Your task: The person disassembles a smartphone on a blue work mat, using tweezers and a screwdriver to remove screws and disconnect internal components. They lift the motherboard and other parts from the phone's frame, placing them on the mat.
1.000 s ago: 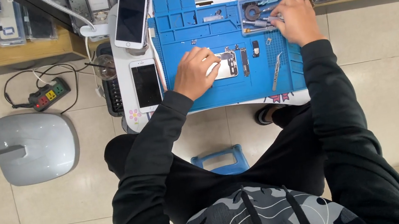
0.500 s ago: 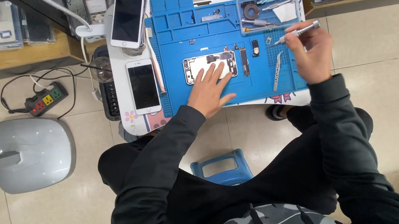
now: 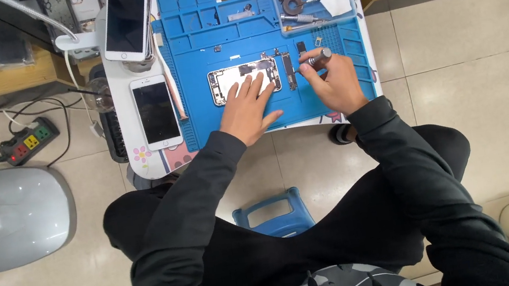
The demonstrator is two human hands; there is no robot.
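An opened phone body (image 3: 238, 75) with its insides showing lies on a blue work mat (image 3: 208, 119) on a small white table. My left hand (image 3: 248, 107) rests flat on the mat, fingertips on the phone's near edge. My right hand (image 3: 332, 82) grips a silver screwdriver (image 3: 317, 58), its tip pointing left toward a narrow black part (image 3: 289, 71) beside the phone. Small loose parts (image 3: 301, 47) lie just beyond.
Two white phones lie left of the mat, one near (image 3: 156, 112), one far (image 3: 126, 21). A clear tray (image 3: 314, 3) with tools sits at the mat's far right. On the floor are a power strip (image 3: 29, 141), a grey lamp base (image 3: 9, 217) and a blue stool (image 3: 277, 213).
My right hand came down from the mat's far right corner with the screwdriver to just right of the phone. My left hand shifted onto the phone's near edge.
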